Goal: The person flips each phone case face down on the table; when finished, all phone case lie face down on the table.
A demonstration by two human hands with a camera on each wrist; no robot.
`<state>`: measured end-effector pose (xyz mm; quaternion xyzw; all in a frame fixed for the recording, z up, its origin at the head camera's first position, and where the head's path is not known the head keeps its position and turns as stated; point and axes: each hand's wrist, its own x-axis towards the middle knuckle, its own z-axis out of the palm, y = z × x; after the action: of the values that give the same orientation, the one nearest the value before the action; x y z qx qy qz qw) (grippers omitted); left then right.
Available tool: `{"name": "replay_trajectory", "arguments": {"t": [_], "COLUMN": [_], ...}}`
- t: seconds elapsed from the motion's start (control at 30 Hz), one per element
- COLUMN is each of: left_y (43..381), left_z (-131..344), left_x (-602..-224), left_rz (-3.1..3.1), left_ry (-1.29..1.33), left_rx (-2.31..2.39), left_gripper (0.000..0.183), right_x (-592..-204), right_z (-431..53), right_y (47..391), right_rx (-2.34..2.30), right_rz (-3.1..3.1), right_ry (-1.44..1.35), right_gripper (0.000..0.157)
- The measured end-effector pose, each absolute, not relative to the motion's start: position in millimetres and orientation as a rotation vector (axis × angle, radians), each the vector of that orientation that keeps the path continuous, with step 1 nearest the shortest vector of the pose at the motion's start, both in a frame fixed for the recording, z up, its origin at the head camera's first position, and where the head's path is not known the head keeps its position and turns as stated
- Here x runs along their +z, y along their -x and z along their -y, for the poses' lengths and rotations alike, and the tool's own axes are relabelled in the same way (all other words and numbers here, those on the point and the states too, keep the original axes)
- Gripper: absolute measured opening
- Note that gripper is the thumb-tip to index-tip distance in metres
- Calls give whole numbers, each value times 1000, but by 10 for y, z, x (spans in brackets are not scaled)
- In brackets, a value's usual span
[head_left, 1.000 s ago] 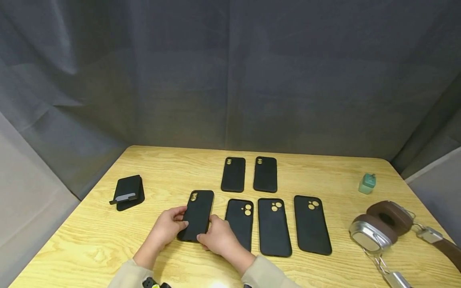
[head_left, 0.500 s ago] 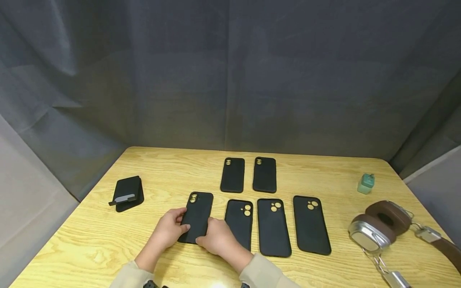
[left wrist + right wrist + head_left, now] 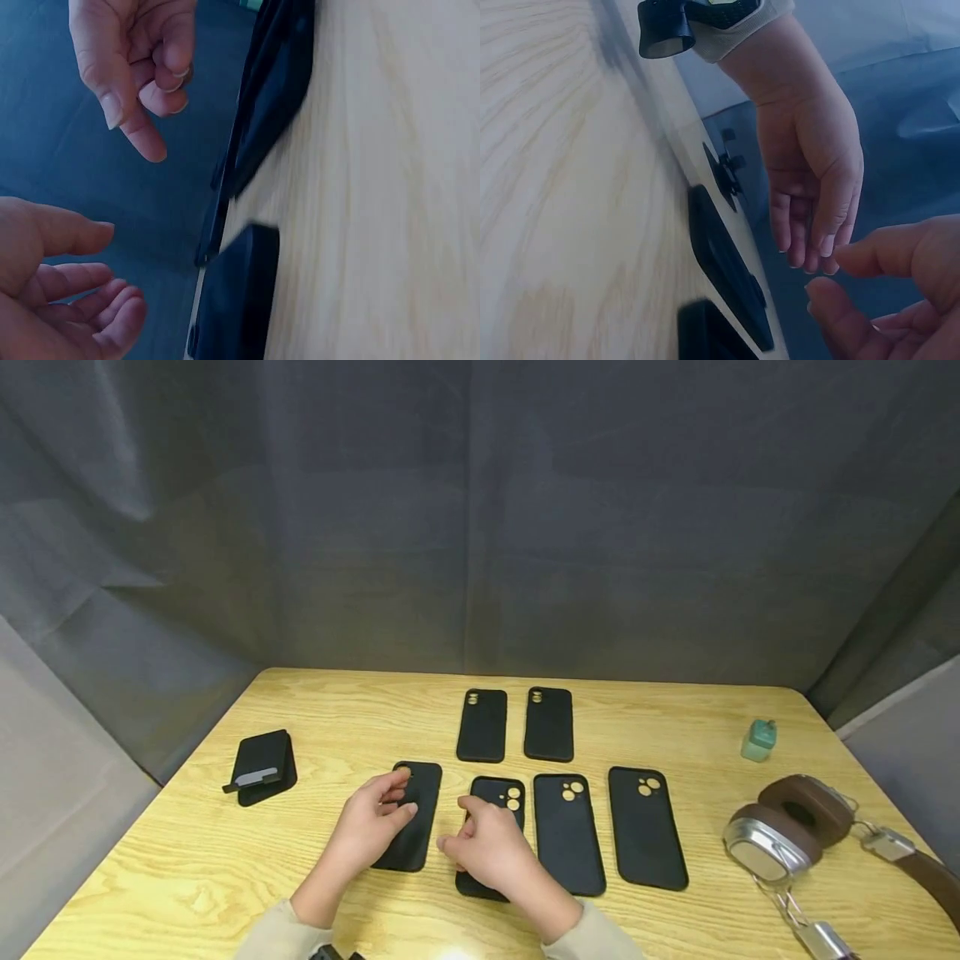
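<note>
Both hands hover over the wooden table with nothing held. My left hand (image 3: 366, 820) hangs above the leftmost black phone case (image 3: 424, 800) of the front row, covering part of its left side, thumb and fingers apart. Over the second phone case (image 3: 491, 788), my right hand (image 3: 495, 847) hides much of its middle, with its fingers loosely bent. In the left wrist view, the right hand (image 3: 135, 60) and left hand (image 3: 67, 292) are both off the cases. The right wrist view shows a gap between thumb and finger of the right hand (image 3: 900, 292).
Two more phone cases (image 3: 567, 839) (image 3: 647, 831) continue the front row rightward. Behind lie two others (image 3: 482, 727) (image 3: 548, 727). A black folding holder (image 3: 258, 758) with a grey insert sits left. Brown headphones (image 3: 780, 831) and a small green bottle-like item (image 3: 760, 741) are right.
Both hands have let go of the leftmost phone case and lifted off it. The right hand has moved right, over the second case; the leftmost case lies nearly where it was.
</note>
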<state>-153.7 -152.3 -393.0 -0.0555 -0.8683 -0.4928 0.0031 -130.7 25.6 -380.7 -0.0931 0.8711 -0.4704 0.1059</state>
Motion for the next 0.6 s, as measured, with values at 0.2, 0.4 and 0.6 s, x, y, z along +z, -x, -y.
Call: {"name": "replay_trajectory", "arguments": {"t": [0.2, 0.4, 0.6], "left_y": [1572, 1608, 1631], "left_z": [1346, 1219, 1108], "left_x": [-3957, -4022, -4060], "left_rz": [2718, 2785, 2873], "left_ry": [237, 319, 388], "left_rx": [-1650, -1606, -1550], "left_gripper": [43, 44, 46], "right_x": [-3759, -3802, -3880], "right_z": [-492, -670, -781], "right_y": [1225, 1178, 1132], "right_rx": [-1395, -1358, -1307], "right_rz": [-2598, -2605, -2643], "right_ry": [253, 175, 106], "right_gripper": [59, 60, 60]}}
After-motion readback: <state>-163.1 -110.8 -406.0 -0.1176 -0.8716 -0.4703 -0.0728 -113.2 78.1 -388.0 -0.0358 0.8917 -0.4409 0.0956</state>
